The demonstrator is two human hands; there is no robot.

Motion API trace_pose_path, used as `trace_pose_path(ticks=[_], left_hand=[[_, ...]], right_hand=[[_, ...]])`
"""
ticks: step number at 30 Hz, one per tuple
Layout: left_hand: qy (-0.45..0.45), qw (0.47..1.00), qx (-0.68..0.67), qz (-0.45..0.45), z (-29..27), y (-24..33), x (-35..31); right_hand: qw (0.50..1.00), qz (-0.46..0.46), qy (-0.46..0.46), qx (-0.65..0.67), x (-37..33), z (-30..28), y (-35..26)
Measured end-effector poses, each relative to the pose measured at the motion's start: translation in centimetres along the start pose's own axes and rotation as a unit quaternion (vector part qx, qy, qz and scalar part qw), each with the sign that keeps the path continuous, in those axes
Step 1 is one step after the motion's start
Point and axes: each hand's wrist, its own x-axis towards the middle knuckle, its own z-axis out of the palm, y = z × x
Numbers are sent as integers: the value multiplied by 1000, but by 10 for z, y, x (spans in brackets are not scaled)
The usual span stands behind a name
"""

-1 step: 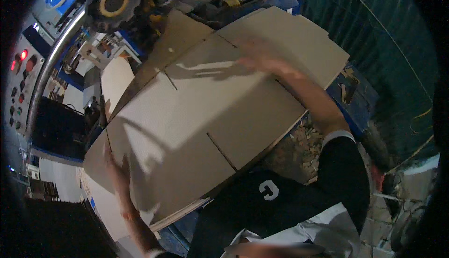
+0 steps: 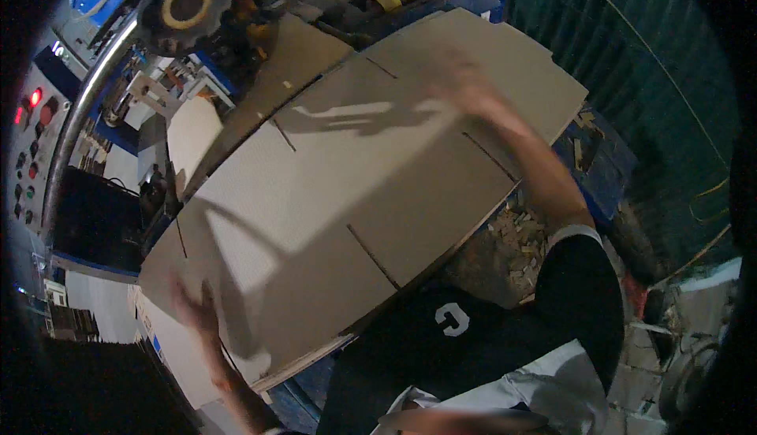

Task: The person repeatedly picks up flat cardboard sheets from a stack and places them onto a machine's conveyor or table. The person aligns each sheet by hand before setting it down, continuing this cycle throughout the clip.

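A large cardboard sheet [image 2: 315, 191] with several dark slots cut in from its long edges lies flat on a stack of similar sheets. Over its left end is my left hand [image 2: 195, 307], thumb and fingers apart, holding nothing. My right hand [image 2: 465, 88] is above the far right part of the cardboard, blurred by motion. Its fingers look spread, and their shadow falls on the sheet beside it. Whether either palm touches the cardboard I cannot tell.
A machine with a dark scalloped wheel [image 2: 186, 5] stands at the far left, near a metal rail [image 2: 98, 80] and a control panel [image 2: 33, 151] with lit red lamps. Cardboard scraps [image 2: 516, 242] lie right of the stack. A green corrugated wall [image 2: 631, 65] rises at the right.
My right hand has shifted right across the sheet. My left hand has drawn back slightly toward me, away from the slot at the left end.
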Motion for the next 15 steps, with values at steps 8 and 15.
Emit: trace_pose_path(ticks=[8, 15], left_hand=[[131, 895, 125, -408, -67, -75, -171], [238, 872, -62, -423, -74, 13, -129]], right_hand=[[810, 488, 275, 172, -141, -50, 281], [814, 357, 248, 385, -81, -103, 229]])
